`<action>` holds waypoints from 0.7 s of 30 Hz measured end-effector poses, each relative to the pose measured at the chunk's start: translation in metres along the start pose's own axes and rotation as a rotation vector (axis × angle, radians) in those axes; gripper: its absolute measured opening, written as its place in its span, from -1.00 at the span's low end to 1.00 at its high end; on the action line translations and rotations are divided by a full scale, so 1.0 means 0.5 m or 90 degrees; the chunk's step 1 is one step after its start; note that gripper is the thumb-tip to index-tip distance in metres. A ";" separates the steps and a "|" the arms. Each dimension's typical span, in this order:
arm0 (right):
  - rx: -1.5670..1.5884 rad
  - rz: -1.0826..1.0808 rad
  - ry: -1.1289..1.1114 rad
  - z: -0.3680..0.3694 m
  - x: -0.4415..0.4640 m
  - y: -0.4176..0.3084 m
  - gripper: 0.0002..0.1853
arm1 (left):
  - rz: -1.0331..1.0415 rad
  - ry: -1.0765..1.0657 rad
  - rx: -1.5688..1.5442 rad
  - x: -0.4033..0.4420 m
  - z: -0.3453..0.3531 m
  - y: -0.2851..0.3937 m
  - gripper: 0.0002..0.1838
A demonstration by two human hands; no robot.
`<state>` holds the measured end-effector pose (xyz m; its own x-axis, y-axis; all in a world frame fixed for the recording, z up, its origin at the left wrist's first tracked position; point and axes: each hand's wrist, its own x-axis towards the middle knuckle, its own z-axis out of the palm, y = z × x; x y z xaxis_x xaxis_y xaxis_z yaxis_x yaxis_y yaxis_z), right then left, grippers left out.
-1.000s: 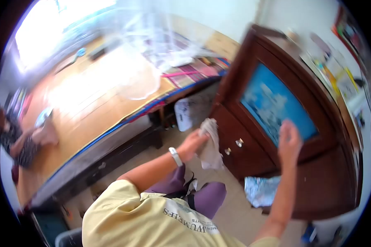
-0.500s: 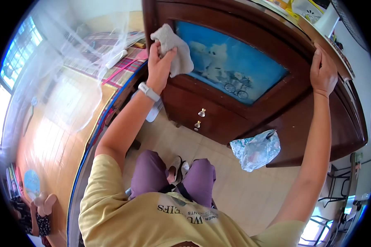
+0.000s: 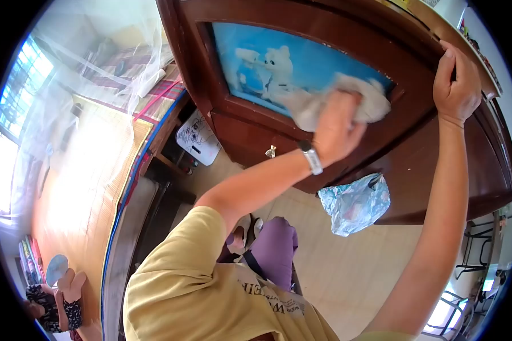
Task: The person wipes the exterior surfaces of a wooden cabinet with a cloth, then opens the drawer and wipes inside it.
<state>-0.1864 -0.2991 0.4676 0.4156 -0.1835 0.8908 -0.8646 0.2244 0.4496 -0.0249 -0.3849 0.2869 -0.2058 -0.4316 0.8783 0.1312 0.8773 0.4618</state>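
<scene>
Bright daylight from the left, wide-angle view curved at the rim.
Light enters through the window [image 3: 18, 142] at far left, its lower panes washed out to white; strong glare bleaches part of the mat [image 3: 77, 193]. The cabinet [image 3: 381, 187] is darker, with small highlights. The left hand [image 3: 338, 128] and the cloth [image 3: 361, 102] blur with motion. Black fills the corners.

The crumpled off-white cloth [image 3: 372, 105] is in the left hand [image 3: 337, 133], before the blue rectangular panel [image 3: 310, 59] in the dark-brown wooden cabinet [image 3: 233, 133]. Below that hand is the crinkled blue-patterned plastic bag [image 3: 355, 206]; well left, the broad tan mat-covered platform [image 3: 77, 227].
</scene>
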 end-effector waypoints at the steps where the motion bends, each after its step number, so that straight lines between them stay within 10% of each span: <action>1: 0.009 0.010 -0.011 0.004 -0.009 -0.006 -0.86 | -0.017 -0.048 -0.051 -0.023 0.006 0.018 -0.53; 5: -0.108 0.088 -0.153 -0.009 -0.016 0.005 -0.78 | -0.037 -0.121 0.000 -0.035 -0.010 0.000 -0.58; 10: -0.049 0.065 -0.006 -0.018 0.007 -0.041 -0.91 | 0.064 -0.290 0.249 -0.079 -0.106 -0.139 -0.69; 21: -0.023 0.050 0.071 -0.002 0.000 -0.039 -0.93 | -0.061 -0.096 0.397 -0.106 -0.362 -0.357 -0.63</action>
<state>-0.1695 -0.3024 0.4587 0.3778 -0.0575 0.9241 -0.8857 0.2683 0.3789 0.1378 -0.5568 0.1803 -0.3292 -0.5194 0.7886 -0.4728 0.8136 0.3385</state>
